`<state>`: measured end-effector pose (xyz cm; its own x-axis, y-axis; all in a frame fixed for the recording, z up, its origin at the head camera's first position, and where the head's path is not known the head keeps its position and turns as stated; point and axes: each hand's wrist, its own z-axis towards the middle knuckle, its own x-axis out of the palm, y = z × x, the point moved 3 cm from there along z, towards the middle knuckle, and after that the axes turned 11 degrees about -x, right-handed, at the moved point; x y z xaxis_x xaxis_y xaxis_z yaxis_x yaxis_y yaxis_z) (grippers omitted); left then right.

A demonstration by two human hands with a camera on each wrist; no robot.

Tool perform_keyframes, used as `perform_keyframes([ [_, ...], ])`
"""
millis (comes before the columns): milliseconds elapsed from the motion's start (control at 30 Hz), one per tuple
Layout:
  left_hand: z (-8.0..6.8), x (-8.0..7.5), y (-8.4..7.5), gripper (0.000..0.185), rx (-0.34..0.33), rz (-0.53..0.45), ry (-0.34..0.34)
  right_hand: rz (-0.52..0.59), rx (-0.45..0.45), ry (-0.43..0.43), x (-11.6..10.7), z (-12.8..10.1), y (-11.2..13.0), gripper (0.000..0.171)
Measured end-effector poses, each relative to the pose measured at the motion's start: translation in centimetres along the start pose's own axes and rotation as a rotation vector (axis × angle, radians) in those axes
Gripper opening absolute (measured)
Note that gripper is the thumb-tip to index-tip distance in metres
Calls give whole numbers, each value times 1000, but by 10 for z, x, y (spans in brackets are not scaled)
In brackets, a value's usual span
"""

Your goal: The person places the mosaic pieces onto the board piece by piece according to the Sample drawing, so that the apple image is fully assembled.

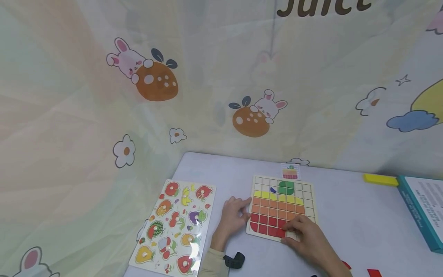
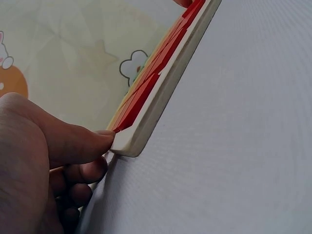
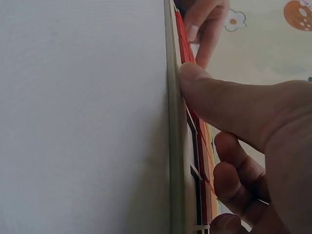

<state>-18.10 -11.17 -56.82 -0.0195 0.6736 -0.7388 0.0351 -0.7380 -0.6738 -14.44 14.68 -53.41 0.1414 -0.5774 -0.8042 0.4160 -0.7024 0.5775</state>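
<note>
A wooden grid puzzle board (image 1: 309, 204) lies on the table, filled with rows of yellow, orange and red tiles, plus a green shape (image 1: 286, 187) and a small blue piece (image 1: 273, 190) near its top. My left hand (image 1: 233, 215) holds the board's left edge, thumb near the corner and index finger stretched along the side; the left wrist view shows the other fingers curled beside the edge. At the bottom red row, my right hand (image 1: 306, 236) pinches a red tile (image 1: 280, 233) between thumb and fingers. The right wrist view shows the right thumb (image 3: 214, 92) at the board's near edge.
A small picture card (image 1: 290, 172) sits behind the board. Left stands a fruit puzzle board (image 1: 162, 234). A yellow block (image 1: 380, 179) and a teal-edged book (image 1: 422, 211) are at the right. A loose red piece (image 1: 374, 272) lies near the front edge.
</note>
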Motion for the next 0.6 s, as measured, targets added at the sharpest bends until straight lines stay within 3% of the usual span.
perform_keyframes([
  [200, -1, 0, -2, 53, 5, 6, -4, 9, -31, -30, 1, -1, -2, 25],
  [433, -1, -1, -4, 53, -3, 1, 3, -67, -21, -4, -2, -1, -2, 24],
  [600, -2, -2, -6, 53, -5, 2, 2, -47, -23, 0, -3, -1, -3, 22],
])
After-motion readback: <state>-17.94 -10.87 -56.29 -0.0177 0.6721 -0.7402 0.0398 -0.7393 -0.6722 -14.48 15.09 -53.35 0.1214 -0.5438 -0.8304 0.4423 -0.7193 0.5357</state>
